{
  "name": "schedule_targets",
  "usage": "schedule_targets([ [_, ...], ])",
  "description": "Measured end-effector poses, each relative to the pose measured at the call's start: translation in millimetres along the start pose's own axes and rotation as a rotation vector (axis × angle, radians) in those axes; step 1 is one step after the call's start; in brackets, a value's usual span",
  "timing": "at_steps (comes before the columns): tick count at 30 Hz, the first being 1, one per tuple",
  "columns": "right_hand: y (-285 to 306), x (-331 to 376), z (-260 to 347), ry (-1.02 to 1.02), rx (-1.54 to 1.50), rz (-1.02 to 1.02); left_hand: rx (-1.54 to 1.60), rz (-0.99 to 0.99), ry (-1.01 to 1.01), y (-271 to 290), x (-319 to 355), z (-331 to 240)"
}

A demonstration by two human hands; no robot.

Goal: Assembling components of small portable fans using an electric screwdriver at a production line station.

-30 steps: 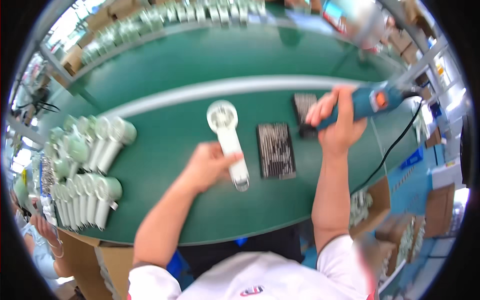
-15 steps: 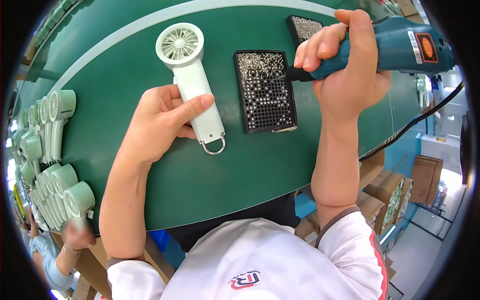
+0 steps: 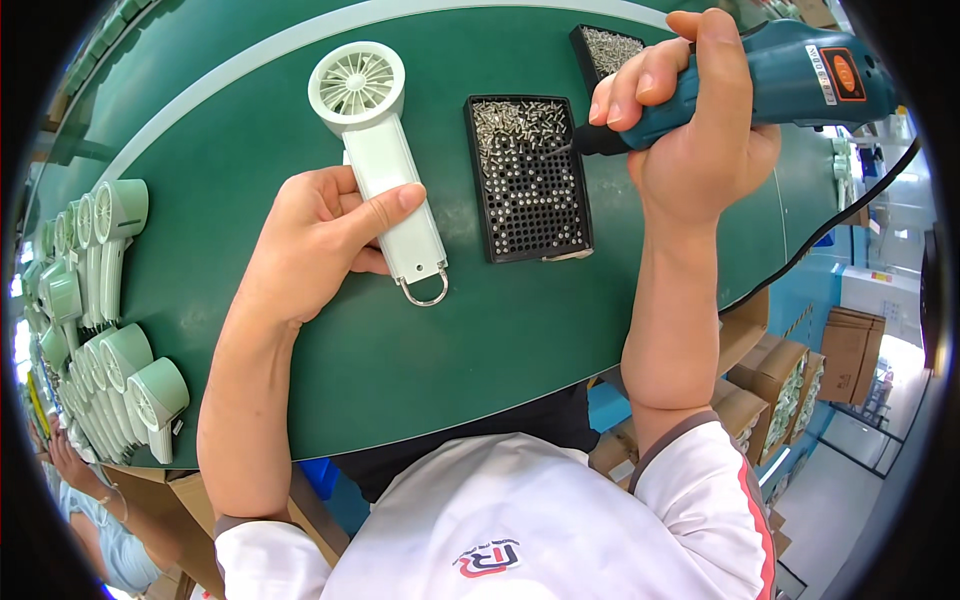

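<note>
My left hand [image 3: 325, 228] is closed round the handle of a pale green handheld fan [image 3: 385, 175], thumb across its flat face. The fan's round grille points away from me, and a metal loop hangs from its near end. In my right hand [image 3: 700, 130] I grip a teal electric screwdriver [image 3: 790, 80], lying nearly level. Its black nose and thin bit reach left over a black screw tray [image 3: 533, 240]. Small silver screws fill the tray's far part loosely and stand in some of its holes. Whether the bit touches a screw I cannot tell.
A second tray of screws [image 3: 612, 50] lies beyond my right fingers. Several pale green fans [image 3: 125, 360] stand bunched along the table's left edge, near another person's arm [image 3: 95, 480]. The black cord [image 3: 830, 240] trails off right, above cardboard boxes [image 3: 770, 385].
My right hand and the screwdriver have shifted up very slightly. My left hand keeps its hold on the fan. At the lower left, the other person's hand has moved away from the nearest fans.
</note>
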State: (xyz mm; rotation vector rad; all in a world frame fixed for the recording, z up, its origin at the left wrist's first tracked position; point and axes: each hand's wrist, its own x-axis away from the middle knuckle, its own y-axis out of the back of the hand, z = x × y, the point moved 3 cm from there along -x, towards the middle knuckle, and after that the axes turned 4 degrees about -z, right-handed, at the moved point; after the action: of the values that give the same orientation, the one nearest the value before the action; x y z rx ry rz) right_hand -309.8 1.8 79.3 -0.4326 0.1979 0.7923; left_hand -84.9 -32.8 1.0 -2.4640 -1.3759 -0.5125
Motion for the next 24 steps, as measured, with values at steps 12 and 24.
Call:
schedule_targets([
  [12, -14.6, 2.9, -14.7, 0.069, -0.543, 0.338, -0.014, -0.019, 0.002, 1.1, 2.1, 0.0],
  [24, 8.1, -4.5, -10.9, 0.178, -0.064, 0.274, -0.023, -0.012, -0.022, -2.9, 3.6, -5.4],
])
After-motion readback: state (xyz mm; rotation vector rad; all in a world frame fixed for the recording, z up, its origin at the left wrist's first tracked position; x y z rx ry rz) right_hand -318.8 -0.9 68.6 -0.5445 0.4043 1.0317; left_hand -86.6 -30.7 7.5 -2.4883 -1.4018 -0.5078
